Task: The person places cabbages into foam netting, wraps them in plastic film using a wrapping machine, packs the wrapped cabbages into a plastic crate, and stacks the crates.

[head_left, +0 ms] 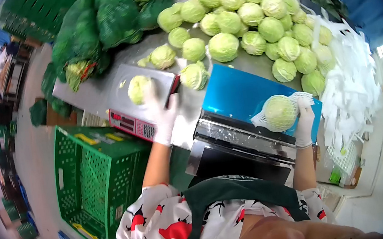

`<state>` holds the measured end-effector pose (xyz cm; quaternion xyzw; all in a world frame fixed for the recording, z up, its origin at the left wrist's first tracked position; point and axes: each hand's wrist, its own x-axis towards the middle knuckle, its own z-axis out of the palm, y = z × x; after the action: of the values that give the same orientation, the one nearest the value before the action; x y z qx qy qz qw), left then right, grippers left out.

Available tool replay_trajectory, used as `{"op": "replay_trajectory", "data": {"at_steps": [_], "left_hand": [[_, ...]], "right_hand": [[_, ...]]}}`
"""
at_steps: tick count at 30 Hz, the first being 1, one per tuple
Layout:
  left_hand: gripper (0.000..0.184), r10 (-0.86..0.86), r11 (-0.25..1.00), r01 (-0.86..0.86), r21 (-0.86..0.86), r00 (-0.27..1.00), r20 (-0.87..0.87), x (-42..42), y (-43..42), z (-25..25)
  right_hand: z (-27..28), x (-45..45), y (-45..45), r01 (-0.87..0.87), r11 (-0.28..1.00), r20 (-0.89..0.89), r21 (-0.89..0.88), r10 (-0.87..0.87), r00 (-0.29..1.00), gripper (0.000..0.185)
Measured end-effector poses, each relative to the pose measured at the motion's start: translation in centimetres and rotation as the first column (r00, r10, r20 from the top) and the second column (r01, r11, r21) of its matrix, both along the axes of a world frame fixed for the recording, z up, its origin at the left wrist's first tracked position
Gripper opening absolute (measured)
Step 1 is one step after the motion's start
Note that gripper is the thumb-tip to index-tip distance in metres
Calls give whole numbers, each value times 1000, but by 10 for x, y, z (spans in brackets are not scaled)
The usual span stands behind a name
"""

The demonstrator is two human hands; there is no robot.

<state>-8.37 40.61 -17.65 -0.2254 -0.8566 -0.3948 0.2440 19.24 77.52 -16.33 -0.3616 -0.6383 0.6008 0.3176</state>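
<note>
rests the left hand (161, 114) on a cabbage (138, 89) on the scale (127, 74), fingers extended, thumb spread. pinches a netted cabbage (280, 113) by its white sleeve with the right hand (305, 118), over the blue board (233, 85). has cabbage-filled green mesh sacks (116, 22) beyond the scale, a green crate (125, 153) beside it.

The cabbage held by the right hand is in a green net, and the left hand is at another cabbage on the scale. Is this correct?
Not quite: the net around the cabbage at the right hand is white, as the head view shows. The rest is right.
</note>
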Motion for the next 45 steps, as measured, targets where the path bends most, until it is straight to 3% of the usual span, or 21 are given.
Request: {"op": "replay_trajectory", "data": {"at_steps": [2,3,5,8,12,15,19,20,21,22,25,26,29,30,32,35,39,40,43,44,45], "left_hand": [[70,-293,949,283,140,954,56,33,36,28],[68,-302,946,290,144,950,72,44,49,14],[67,-448,893,434,122,886,124,62,71,31],[64,-548,836,528,150,818,177,64,99,39],[61,-591,806,577,132,782,197,50,112,34],[60,-552,833,542,107,803,225,26,111,29],[58,-465,883,433,180,860,210,-48,121,2],[60,-348,937,337,90,889,297,-70,123,0],[63,-283,959,272,75,921,269,-92,129,-12],[65,-243,970,238,52,957,157,-127,135,-41],[69,-153,974,186,-126,959,237,-210,143,-67],[64,17,990,-9,-141,998,56,-229,149,-85],[90,190,948,-4,-319,809,556,-271,159,-71],[101,138,966,36,-256,765,629,-285,162,-80],[124,36,978,130,-164,668,743,-306,169,-105],[141,248,886,116,-450,700,669,-298,185,-111],[137,310,894,27,-447,683,661,-296,195,-117],[124,301,900,7,-437,713,633,-294,193,-115],[107,155,974,53,-219,548,822,-309,184,-105],[96,14,996,73,-43,356,935,-307,178,-93],[92,-104,995,23,102,257,961,-305,174,-86]], "right_hand": [[-5,3,0,-21,987,50,159,14,999,31],[-5,3,2,-43,982,76,183,29,997,32],[-11,9,7,-68,997,52,24,67,996,35],[-1,6,-2,-91,966,-55,-241,80,995,42],[28,1,-29,71,994,121,-85,-61,991,49],[14,6,-37,56,990,40,128,-61,997,47],[21,-2,-67,89,986,120,142,-107,987,66],[20,-6,-73,64,991,114,120,-77,990,70],[17,-6,-75,41,994,112,101,-52,992,75],[3,-2,-75,28,965,254,260,-97,962,86],[17,-16,-96,-96,858,387,505,-125,914,100],[23,-21,-98,-108,850,391,515,-121,913,103],[29,-26,-91,-124,850,412,512,-116,904,109],[27,-25,-85,-112,864,417,490,-120,901,108],[22,-22,-74,-81,904,397,420,-102,912,107],[20,-21,-65,-52,950,333,309,-56,941,106],[19,-15,-57,-76,957,318,280,-18,948,102],[17,-13,-56,-87,959,317,269,-3,949,101],[22,-12,-50,-24,1000,188,-13,26,982,101],[20,-10,-46,-18,1000,174,-14,20,984,98],[15,-6,-42,-14,1000,160,-18,16,987,95]]}}
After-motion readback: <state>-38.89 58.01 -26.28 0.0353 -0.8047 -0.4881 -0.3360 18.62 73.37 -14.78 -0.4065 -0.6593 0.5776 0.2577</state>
